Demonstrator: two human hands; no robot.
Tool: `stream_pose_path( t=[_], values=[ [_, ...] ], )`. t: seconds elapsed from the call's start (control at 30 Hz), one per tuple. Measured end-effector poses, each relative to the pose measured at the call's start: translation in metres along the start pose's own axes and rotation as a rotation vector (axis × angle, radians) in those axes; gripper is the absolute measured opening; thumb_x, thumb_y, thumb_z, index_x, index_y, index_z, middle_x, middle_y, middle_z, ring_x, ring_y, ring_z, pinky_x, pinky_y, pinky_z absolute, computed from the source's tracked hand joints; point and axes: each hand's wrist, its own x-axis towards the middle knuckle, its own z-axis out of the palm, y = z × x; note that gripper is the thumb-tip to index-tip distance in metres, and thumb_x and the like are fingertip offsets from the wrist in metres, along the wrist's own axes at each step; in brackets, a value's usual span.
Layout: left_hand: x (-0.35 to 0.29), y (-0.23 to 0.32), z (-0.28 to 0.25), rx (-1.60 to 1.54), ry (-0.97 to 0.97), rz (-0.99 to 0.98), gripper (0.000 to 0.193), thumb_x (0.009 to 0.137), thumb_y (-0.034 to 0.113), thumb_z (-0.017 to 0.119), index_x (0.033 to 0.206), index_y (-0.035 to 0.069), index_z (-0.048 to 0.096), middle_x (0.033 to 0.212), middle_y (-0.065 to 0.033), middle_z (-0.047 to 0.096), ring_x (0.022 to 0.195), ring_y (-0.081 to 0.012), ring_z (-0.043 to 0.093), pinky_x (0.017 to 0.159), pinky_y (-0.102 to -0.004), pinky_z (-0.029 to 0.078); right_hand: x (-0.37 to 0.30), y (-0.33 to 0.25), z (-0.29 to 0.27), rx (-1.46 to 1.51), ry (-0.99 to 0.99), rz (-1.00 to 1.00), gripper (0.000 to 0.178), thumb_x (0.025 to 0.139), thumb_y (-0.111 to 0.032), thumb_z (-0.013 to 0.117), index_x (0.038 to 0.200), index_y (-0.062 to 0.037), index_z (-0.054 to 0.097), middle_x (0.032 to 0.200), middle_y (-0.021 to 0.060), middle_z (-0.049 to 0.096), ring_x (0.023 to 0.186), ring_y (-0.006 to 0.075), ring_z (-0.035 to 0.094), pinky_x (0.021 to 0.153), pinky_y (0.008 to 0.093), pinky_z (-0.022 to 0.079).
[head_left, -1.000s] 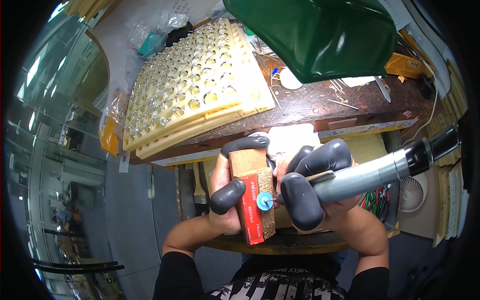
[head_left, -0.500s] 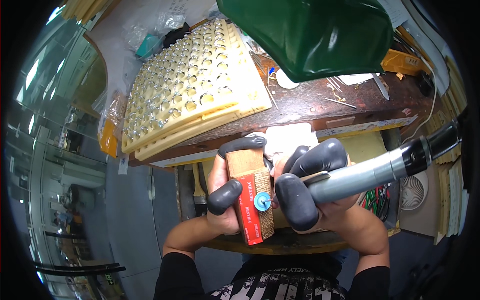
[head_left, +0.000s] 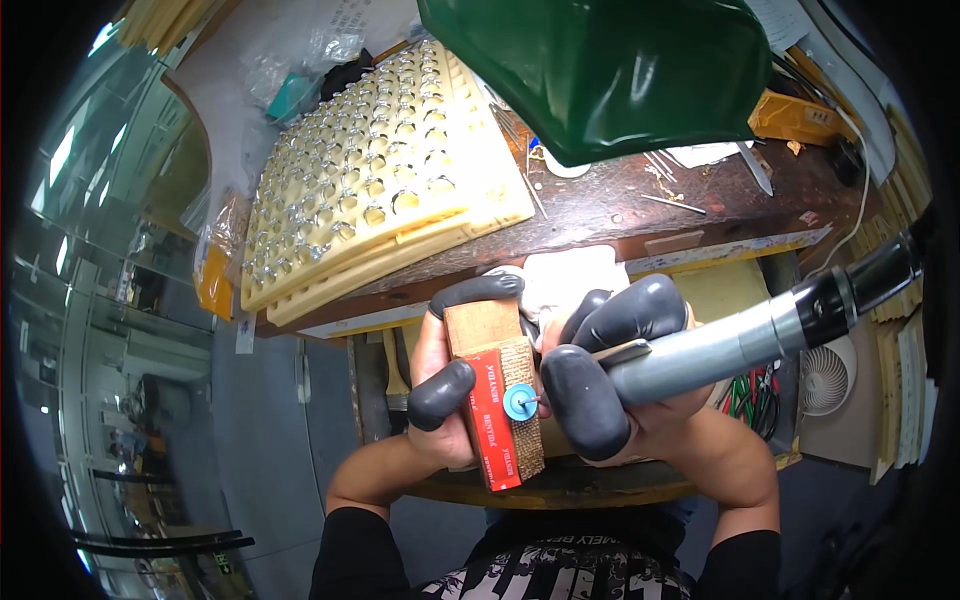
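My left hand (head_left: 441,375), with black rubber cots on its fingers, is closed round a small wooden block (head_left: 484,327) that has red printed tape (head_left: 491,425) on its face and a rough brown strip down its right edge. In my right hand (head_left: 610,370), also in black finger cots, is a silver rotary handpiece (head_left: 710,350) with a black rear end. A small blue disc (head_left: 520,402) on the handpiece's thin shaft lies over the brown strip; whether it touches cannot be made out. Part of the shaft is hidden behind my right fingers.
A cream tray (head_left: 350,170) of several rings stands on the dark wooden bench (head_left: 590,205). A green lamp shade (head_left: 600,80) overhangs it. Below lies an open drawer with a brush (head_left: 396,370) and pliers (head_left: 752,400); a white fan (head_left: 828,378) is at right.
The whole scene has shifted slightly left in the picture. My hands, the block and the handpiece keep nearly the same pose to each other.
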Motion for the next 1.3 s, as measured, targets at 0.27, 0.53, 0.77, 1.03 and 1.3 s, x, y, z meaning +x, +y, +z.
stream_pose_path(
  t=[0.27, 0.53, 0.77, 1.03, 1.3],
  values=[
    [0.000, 0.000, 0.004, 0.029, 0.036, 0.034, 0.070, 0.086, 0.035, 0.065, 0.142, 0.007, 0.034, 0.122, -0.0162, 0.052, 0.108, -0.0260, 0.061, 0.082, -0.0427, 0.061, -0.001, 0.001, 0.000, -0.015, 0.015, -0.034, 0.030, 0.086, 0.001, 0.071, 0.108, 0.0062, 0.051, 0.091, 0.0167, 0.061, 0.078, 0.0231, 0.063, 0.067, 0.0360, 0.055],
    [0.001, -0.011, -0.005, -0.074, -0.042, 0.079, 0.068, 0.085, 0.034, 0.064, 0.140, 0.006, 0.037, 0.133, -0.0176, 0.048, 0.119, -0.0286, 0.055, 0.101, -0.0462, 0.049, 0.017, -0.005, 0.001, -0.071, 0.005, -0.237, 0.040, 0.081, 0.003, 0.075, 0.113, 0.0012, 0.051, 0.094, 0.0150, 0.059, 0.075, 0.0247, 0.061, 0.066, 0.0394, 0.056],
    [0.002, -0.009, -0.005, -0.102, -0.034, 0.052, 0.067, 0.085, 0.034, 0.065, 0.139, 0.006, 0.038, 0.135, -0.0176, 0.046, 0.122, -0.0293, 0.054, 0.104, -0.0478, 0.047, 0.015, -0.006, -0.001, -0.094, -0.002, -0.198, 0.042, 0.080, 0.001, 0.076, 0.113, 0.0025, 0.051, 0.094, 0.0147, 0.060, 0.079, 0.0254, 0.062, 0.069, 0.0402, 0.056],
    [0.002, -0.002, 0.003, 0.065, 0.004, 0.100, 0.066, 0.086, 0.035, 0.065, 0.139, 0.006, 0.038, 0.136, -0.0161, 0.046, 0.125, -0.0283, 0.052, 0.108, -0.0490, 0.044, 0.014, -0.004, -0.003, -0.144, -0.007, -0.234, 0.038, 0.078, 0.001, 0.077, 0.109, 0.0043, 0.054, 0.089, 0.0144, 0.061, 0.075, 0.0255, 0.064, 0.066, 0.0397, 0.056],
    [0.002, -0.008, -0.001, -0.066, -0.034, 0.057, 0.065, 0.087, 0.034, 0.066, 0.139, 0.006, 0.038, 0.137, -0.0156, 0.046, 0.125, -0.0285, 0.052, 0.108, -0.0497, 0.045, 0.017, -0.005, 0.000, -0.128, 0.017, -0.217, 0.040, 0.079, 0.003, 0.075, 0.111, 0.0034, 0.050, 0.089, 0.0153, 0.061, 0.074, 0.0254, 0.064, 0.065, 0.0387, 0.057]
  ],
)
